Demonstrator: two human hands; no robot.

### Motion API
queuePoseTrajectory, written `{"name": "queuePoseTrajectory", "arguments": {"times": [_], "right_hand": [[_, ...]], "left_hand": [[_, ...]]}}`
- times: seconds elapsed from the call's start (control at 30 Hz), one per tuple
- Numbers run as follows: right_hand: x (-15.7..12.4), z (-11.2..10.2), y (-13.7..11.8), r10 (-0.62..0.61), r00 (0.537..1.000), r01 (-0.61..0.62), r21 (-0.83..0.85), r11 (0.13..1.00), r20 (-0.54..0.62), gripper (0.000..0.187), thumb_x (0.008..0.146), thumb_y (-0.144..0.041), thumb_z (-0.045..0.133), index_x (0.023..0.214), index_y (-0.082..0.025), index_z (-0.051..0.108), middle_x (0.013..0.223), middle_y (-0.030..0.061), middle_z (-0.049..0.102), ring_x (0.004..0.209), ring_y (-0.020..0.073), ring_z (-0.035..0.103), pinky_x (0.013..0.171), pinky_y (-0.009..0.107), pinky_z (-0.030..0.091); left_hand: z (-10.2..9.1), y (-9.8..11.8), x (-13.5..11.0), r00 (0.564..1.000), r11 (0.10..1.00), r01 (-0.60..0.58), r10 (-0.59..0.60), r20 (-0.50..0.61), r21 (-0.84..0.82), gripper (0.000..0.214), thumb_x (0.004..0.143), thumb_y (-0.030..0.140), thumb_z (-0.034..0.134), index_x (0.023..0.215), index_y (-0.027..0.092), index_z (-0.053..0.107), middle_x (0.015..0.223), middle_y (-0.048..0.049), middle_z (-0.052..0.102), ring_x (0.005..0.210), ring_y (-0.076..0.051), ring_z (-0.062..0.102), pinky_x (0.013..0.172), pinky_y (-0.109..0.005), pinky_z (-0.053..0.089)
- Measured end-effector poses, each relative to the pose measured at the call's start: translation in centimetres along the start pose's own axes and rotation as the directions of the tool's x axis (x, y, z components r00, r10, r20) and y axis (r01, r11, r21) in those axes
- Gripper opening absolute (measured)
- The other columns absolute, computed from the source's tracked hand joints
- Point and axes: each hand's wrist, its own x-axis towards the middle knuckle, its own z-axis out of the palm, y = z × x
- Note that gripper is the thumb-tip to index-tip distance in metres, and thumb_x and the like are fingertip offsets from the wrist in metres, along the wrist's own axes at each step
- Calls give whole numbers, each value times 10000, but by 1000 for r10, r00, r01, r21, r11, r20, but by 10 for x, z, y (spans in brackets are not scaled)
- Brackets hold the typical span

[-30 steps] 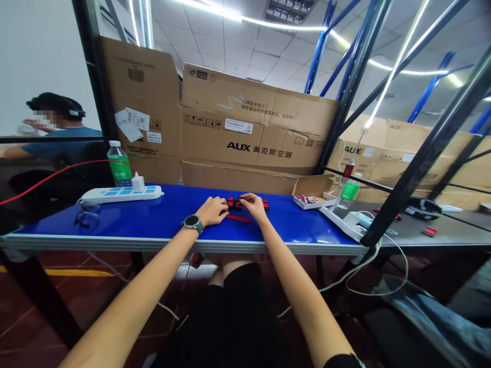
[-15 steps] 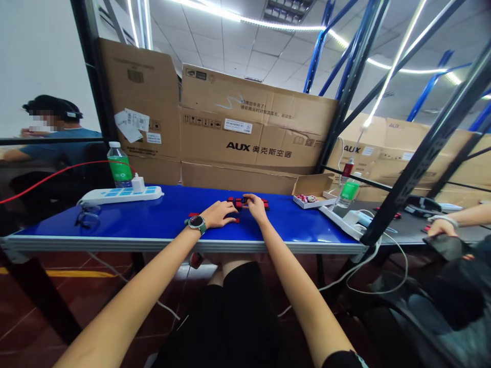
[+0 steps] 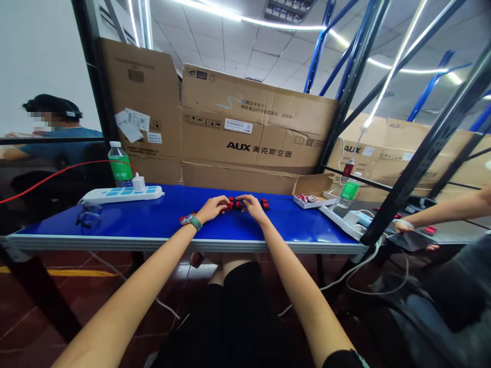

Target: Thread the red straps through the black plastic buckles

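The person's left hand (image 3: 215,208), wearing a round watch with a green strap (image 3: 195,222), bends its fingers at small red-and-black pieces (image 3: 231,201) lying between the two hands; whether the fingertips clamp one, I cannot tell. The right hand (image 3: 252,207) curls over the same pieces from the other side, thumb and fingers bent close; its grip is also too small to make out. Another small red-and-black block (image 3: 265,204) lies just right of the right hand. All rest on a glossy blue tabletop (image 3: 149,222).

Farther left are dark-framed glasses (image 3: 88,215), a long white power strip (image 3: 118,193) and a clear plastic bottle with a green label (image 3: 120,166). Right stands an open, shallow cardboard box (image 3: 311,203). Tall brown cardboard panels (image 3: 215,143) form the backdrop. At far right, a co-worker's arm (image 3: 448,210) reaches in.
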Motion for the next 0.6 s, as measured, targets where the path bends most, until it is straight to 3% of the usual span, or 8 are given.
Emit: {"name": "queuePoseTrajectory", "arguments": {"times": [0.13,0.27,0.47,0.6], "right_hand": [[-3,6,-6,-25,994,12,113,993,111,385,814,-416,715,1135,-221,629,828,1,643,687,148,618,588,259,553],[-5,10,-9,-14,989,-15,196,981,145,469,753,-402,799,1134,-211,605,847,4,667,714,146,645,667,275,567],[-5,14,-10,-4,988,-18,139,990,155,468,687,-375,828,1063,-192,618,832,9,703,731,155,680,702,282,566],[-6,17,-11,-8,996,8,-8,1000,86,346,671,-369,821,905,-187,644,873,24,727,798,163,700,771,283,570]], "left_hand": [[0,0,2,999,993,-6,11,44,-115,264,805,374,673,962,162,666,868,-62,725,787,-198,688,657,-282,537],[1,0,2,996,992,10,1,92,-122,271,796,378,687,941,149,669,853,-64,721,739,-175,663,652,-272,518],[1,1,0,990,996,17,-5,144,-83,237,798,363,671,904,151,659,801,-36,706,653,-137,616,611,-249,489],[1,3,-1,989,992,64,-48,137,-113,255,795,356,672,946,169,589,760,-22,709,628,-128,621,585,-225,473]]}}
